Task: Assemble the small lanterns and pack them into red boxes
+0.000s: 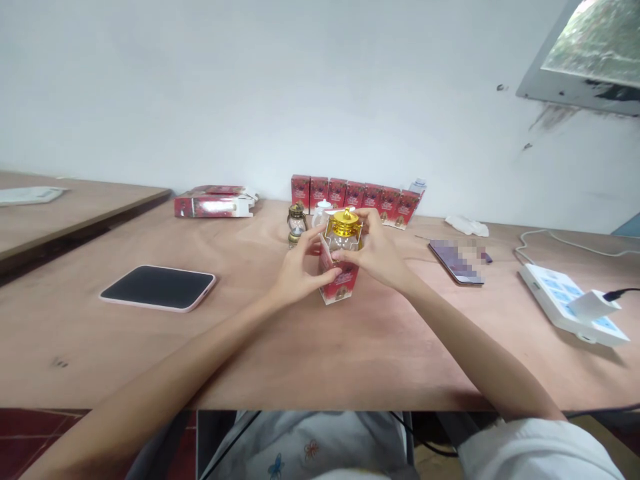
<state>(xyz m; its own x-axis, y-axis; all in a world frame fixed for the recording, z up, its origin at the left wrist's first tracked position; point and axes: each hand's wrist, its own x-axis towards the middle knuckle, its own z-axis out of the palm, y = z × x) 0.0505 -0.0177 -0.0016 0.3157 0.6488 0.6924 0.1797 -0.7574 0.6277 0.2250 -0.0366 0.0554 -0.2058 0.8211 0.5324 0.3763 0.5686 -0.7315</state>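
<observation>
A small gold-topped lantern [345,225] with a clear globe stands upright at the mouth of a red printed box [341,288]. Its lower part is hidden by the box. My left hand [299,272] grips the box from the left, thumb across its front. From the right, my right hand [379,252] holds the lantern, with the thumb at the globe by the box's rim and the fingers behind the gold top. Just behind my left hand are a bronze-coloured lantern [297,220] and a white lantern [321,212], the latter partly covered.
Several upright red boxes [355,195] line the wall, with flat-lying red cartons [213,205] to their left. A phone [159,288] lies at left. At right are a second phone [454,263], a crumpled white wrapper [467,227] and a power strip [560,293] with its cable.
</observation>
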